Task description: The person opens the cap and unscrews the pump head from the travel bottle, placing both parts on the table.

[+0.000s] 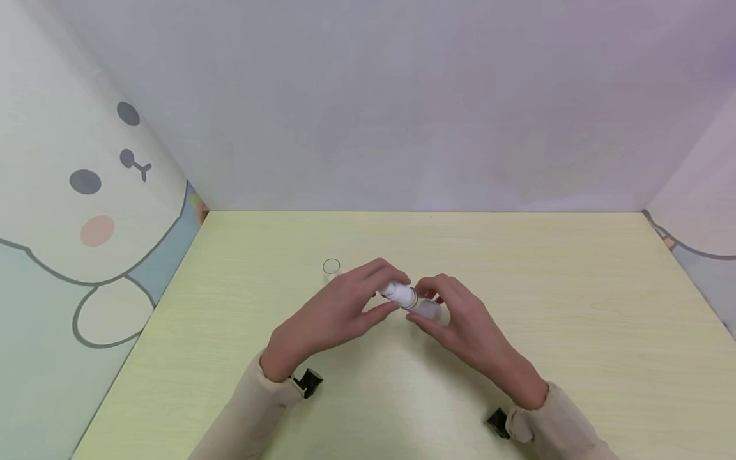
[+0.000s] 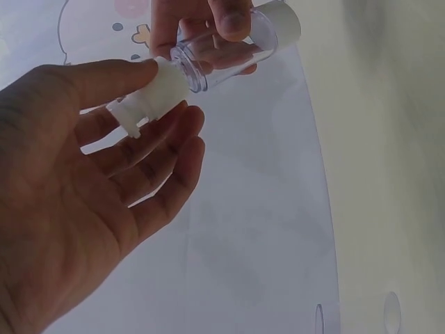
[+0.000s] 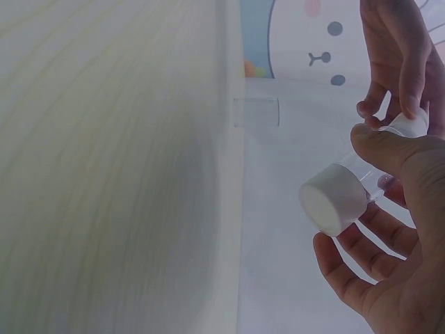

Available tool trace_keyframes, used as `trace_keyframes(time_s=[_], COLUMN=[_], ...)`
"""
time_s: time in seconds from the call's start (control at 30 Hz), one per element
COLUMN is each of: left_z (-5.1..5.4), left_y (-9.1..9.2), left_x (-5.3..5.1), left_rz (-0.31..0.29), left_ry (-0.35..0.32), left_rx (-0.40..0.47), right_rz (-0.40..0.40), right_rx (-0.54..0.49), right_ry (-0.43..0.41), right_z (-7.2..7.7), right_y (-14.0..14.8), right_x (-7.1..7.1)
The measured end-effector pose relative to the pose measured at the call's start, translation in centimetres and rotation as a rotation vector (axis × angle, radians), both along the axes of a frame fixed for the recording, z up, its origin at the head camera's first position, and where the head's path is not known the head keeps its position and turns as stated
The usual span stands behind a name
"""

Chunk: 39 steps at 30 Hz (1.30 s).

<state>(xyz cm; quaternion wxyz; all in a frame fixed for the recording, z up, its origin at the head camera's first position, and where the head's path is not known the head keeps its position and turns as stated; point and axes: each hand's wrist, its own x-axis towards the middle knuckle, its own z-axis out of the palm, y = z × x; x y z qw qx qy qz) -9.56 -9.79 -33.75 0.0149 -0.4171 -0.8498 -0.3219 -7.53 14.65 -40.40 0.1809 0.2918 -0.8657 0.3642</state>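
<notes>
My left hand [image 1: 342,313] pinches the white pump top [image 2: 163,89] between thumb and fingers. A small clear bottle [image 2: 240,52] with a white base [image 3: 334,198] is gripped by my right hand [image 1: 474,329], its thumb and fingers around the body. The bottle is tilted above the table, with the pump top at its neck, pointing toward the left hand. Whether the two are fastened together I cannot tell. In the right wrist view the left fingers partly hide the pump top.
A clear cylindrical cap [image 3: 257,113] stands on the pale wooden table [image 1: 575,306], just beyond the left hand. A plain pale wall [image 1: 402,115] rises at the table's back edge. Panels with cartoon prints flank both sides.
</notes>
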Motion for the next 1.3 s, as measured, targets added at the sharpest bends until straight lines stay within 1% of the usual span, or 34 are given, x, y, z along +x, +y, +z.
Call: trace_keyframes(time_s=[0.2,0.57,0.67,0.83,0.93,1.07,1.3], left_z=[0.1,0.2,0.3,0.4,0.4,0.4,-0.1], left_y=[0.0,-0.4,-0.5,-0.7,-0.7,-0.7,-1.0], left_x=[0.0,-0.1,-0.1,-0.2,-0.3,-0.6,-1.1], left_rz=[0.042,0.081,0.096,0.148,0.166,0.168,0.136], left_ry=[0.001,-0.003,0.008,0.040,0.055,0.070,0.082], left_rx=[-0.006,0.006,0.005,-0.004,-0.007,-0.004,0.024], right_rz=[0.006,0.003,-0.001,0.000,-0.006,-0.008,-0.006], right_rx=[-0.001,0.002,0.005,0.012,0.012,0.007,0.003], right_ry=[0.007,-0.002,-0.008,-0.011,-0.009,-0.014,-0.035], right_z=[0.0,-0.1,-0.1,0.0,0.0,0.1,0.2], right_y=[0.0,0.0,0.1,0.1,0.3,0.3,0.2], right_x=[-0.1,0.0,0.0,-0.1,-0.1,-0.1,-0.1])
